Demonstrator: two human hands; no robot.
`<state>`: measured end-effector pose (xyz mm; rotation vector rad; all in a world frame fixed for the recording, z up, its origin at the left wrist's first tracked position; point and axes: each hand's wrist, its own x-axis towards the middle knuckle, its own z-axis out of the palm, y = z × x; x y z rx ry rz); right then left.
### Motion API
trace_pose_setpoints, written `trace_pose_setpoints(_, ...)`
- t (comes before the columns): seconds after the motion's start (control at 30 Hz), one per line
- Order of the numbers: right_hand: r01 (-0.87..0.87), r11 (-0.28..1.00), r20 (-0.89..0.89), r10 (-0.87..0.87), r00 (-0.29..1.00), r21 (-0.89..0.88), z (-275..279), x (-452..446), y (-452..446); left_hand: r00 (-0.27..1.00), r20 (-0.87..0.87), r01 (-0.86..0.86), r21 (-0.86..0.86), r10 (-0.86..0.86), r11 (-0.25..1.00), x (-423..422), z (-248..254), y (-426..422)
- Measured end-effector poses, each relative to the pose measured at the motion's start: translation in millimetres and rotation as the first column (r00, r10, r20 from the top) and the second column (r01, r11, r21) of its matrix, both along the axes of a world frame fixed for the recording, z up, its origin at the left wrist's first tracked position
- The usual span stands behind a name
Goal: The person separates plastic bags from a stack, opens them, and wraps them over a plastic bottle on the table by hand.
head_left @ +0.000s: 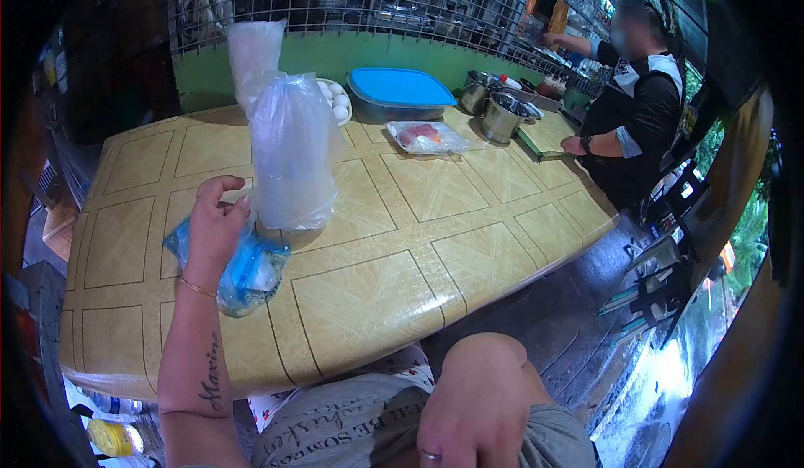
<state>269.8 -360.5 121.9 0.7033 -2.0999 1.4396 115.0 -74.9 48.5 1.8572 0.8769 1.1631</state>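
Observation:
My left hand (219, 221) is raised over the near left of the table, thumb and index finger curved with a gap between them, and nothing visible is held. Just right of its fingertips stands a tall bundle of translucent plastic bags (293, 158). Under and beside the wrist lies a crumpled blue and clear plastic bag (251, 271), partly covered by my hand. My right hand (479, 397) hangs low in front of my grey shirt, wearing a ring. Its fingers run down to the bottom edge, so their tips are hidden.
Behind the bags are a bowl of eggs (337, 101), a blue-lidded container (400, 89) and a wrapped tray of meat (425, 137). Metal pots (502, 118) stand farther right. A person (632, 108) at the table's far right end rests one hand near a green-edged board (543, 143).

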Motion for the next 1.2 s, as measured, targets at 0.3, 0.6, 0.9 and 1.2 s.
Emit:
trace_pose_setpoints(0.3, 0.218, 0.927, 0.488, -0.35, 0.8, 0.306, 24, 6, 7, 0.999, -0.012, -0.052, 0.078, 0.053, 0.996, -2, -3, 5)
trace_pose_setpoints(0.6, 0.005, 0.988, 0.698, -0.113, 0.707, 0.154, 23, -28, 36, 0.977, -0.03, -0.206, 0.165, 0.213, 0.965, -44, 10, 33)
trace_pose_setpoints(0.9, 0.038, 0.959, 0.665, -0.224, 0.712, 0.282, 24, -37, 59, 0.771, -0.633, 0.036, 0.145, 0.065, 0.989, -42, 29, 8)
trace_pose_setpoints(1.2, -0.069, 0.995, 0.857, -0.022, 0.515, 0.066, 39, -48, 71, 0.61, -0.744, 0.031, 0.366, 0.272, 0.93, -31, -10, 14)
